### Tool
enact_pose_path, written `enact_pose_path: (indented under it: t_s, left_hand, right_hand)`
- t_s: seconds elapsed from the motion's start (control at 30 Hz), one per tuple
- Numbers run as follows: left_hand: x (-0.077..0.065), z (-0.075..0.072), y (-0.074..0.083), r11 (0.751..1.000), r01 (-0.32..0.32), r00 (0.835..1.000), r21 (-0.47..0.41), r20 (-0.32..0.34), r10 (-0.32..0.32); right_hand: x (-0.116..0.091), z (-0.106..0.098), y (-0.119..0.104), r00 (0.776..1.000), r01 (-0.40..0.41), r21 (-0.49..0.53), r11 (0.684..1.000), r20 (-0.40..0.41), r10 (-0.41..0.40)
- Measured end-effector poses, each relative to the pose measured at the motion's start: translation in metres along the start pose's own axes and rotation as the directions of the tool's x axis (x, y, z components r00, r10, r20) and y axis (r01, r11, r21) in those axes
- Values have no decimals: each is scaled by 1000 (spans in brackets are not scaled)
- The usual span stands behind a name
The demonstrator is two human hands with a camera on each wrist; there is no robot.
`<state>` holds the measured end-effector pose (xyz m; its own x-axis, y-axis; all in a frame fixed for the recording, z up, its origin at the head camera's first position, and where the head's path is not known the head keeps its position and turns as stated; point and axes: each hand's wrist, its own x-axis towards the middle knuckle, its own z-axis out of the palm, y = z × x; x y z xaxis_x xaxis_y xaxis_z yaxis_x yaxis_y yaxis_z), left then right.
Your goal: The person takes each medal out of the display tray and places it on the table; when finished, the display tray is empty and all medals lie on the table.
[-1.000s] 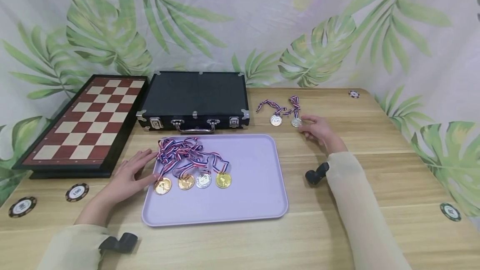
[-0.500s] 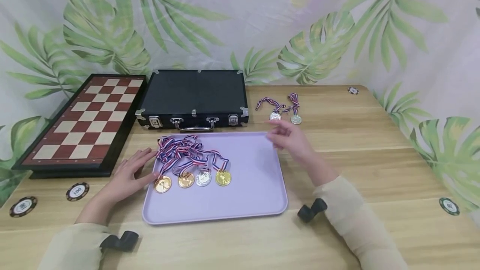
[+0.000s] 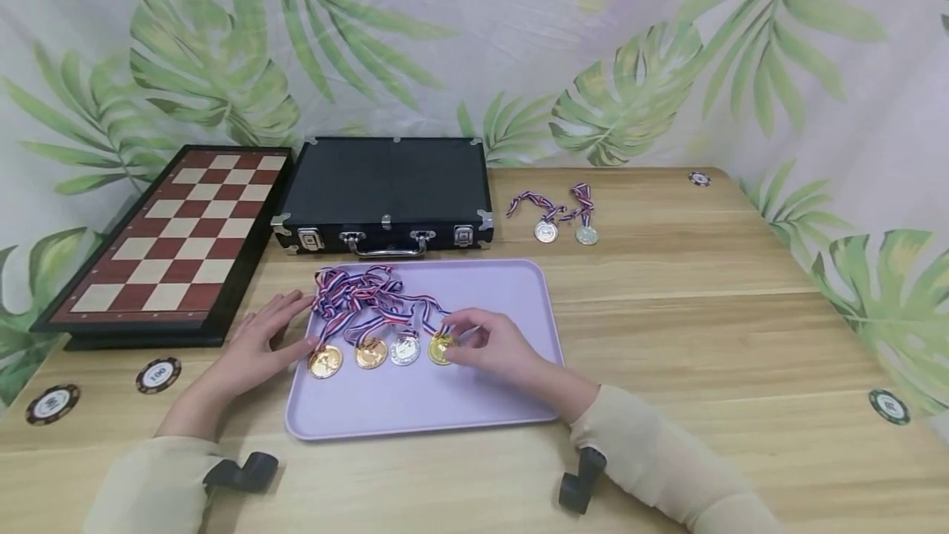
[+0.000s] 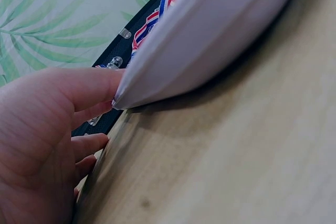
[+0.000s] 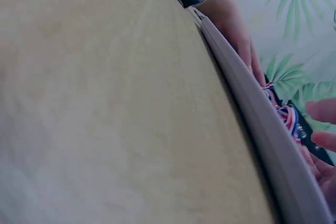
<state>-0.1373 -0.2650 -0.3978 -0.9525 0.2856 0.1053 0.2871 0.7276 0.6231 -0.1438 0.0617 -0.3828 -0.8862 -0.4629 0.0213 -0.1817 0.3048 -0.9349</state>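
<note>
On a lilac tray (image 3: 356,410) lie several medals with tangled striped ribbons (image 3: 356,295). Their discs form a row: two bronze-toned medals (image 3: 324,362) at the left, a silver medal (image 3: 404,348), then a gold medal (image 3: 439,349). My right hand (image 3: 504,348) reaches over the tray, thumb and forefinger parted at the gold medal's right edge. At the tray's left side rests my left hand (image 3: 255,344), fingers extended, its thumb by the leftmost disc. The left wrist view shows that hand's fingertip (image 4: 118,80) touching the tray rim (image 4: 157,72).
Behind the tray stands a black case (image 3: 385,188), beside a checkered game board (image 3: 178,245). Two more ribboned medals (image 3: 546,231) lie at the back right. Poker chips (image 3: 158,375) are spread near the table's sides.
My right hand has left the silver-coloured medal at the back right and swept left and nearer, over the tray to the gold medal. My left hand stays at the tray's edge.
</note>
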Motion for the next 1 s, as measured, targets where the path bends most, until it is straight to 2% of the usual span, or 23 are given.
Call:
enact_pose_path:
  t_s: [0.07, 0.2, 0.3, 0.47, 0.57, 0.7, 0.87, 1.0]
  left_hand:
    - [1, 1, 0, 1000, 0, 1000, 1, 1, 0]
    - [1, 1, 0, 1000, -10, 1000, -3, -6, 10]
    - [0, 1, -1, 1000, -21, 1000, -3, -13, 21]
    - [1, 1, -3, 1000, -28, 1000, 2, -10, 28]
    - [1, 1, -2, 1000, -19, 1000, 2, -5, 19]
    - [1, 0, -2, 1000, -16, 1000, 2, -6, 16]
    - [1, 1, -4, 999, -35, 999, 4, -12, 35]
    - [0, 2, -4, 999, -47, 999, 9, -22, 47]
  right_hand:
    - [1, 3, 6, 999, 44, -93, 995, -9, -45]
    - [4, 5, 11, 994, 103, -253, 962, -4, -107]
    - [6, 6, 11, 994, 104, -353, 930, 20, -104]
    - [9, 10, 10, 999, 49, -491, 870, 20, -44]
    - [10, 12, 7, 999, 26, -542, 840, 30, -12]
    - [11, 11, 2, 998, 38, -591, 806, 68, 2]
    - [5, 9, 0, 995, 60, -586, 808, 101, -1]
    - [-1, 9, 0, 989, 126, -554, 823, 135, -60]
